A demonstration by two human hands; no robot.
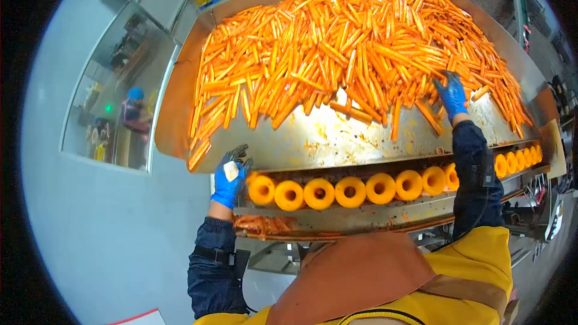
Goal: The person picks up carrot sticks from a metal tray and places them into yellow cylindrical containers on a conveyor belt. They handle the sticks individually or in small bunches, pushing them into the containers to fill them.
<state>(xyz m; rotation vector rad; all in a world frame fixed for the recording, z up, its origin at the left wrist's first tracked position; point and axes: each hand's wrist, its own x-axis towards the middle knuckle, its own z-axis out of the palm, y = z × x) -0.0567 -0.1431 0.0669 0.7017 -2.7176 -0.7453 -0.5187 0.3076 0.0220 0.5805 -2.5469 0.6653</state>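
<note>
Along the steel tray's near side: the person's two gloved hands stand well apart, one at the left front corner, one at the right of the heap.
Tray: a broad, shiny steel tray (pixel 271 144) with raised walls, its bare front strip smeared with orange bits.
Heap: long, slim, glossy orange sticks (pixel 337 54) lie criss-crossed over the back and middle of the tray, thinning out toward the front.
Right hand: the right hand (pixel 453 95), in a blue glove with dark-stained fingertips, reaches to the heap's near edge, fingers among or just above the sticks – from this height I cannot tell whether they have closed on one.
Nearest sticks: a single slanting orange stick (pixel 428 117) lies just left of that wrist; a short orange piece (pixel 480 92) lies to its right.
Left hand: the left hand (pixel 230 177), blue-gloved with blackened fingers and a white patch on its back, hovers or rests at the tray's front edge, fingers loosely parted – nothing shows in them. The nearest sticks lie beyond its fingertips, apart.
Rings: a row of thick yellow-orange rings (pixel 369 188) runs below the tray, the leftmost beside the left hand.
Ledge: reddish-orange shreds (pixel 262 224) lie at its left end.
</note>
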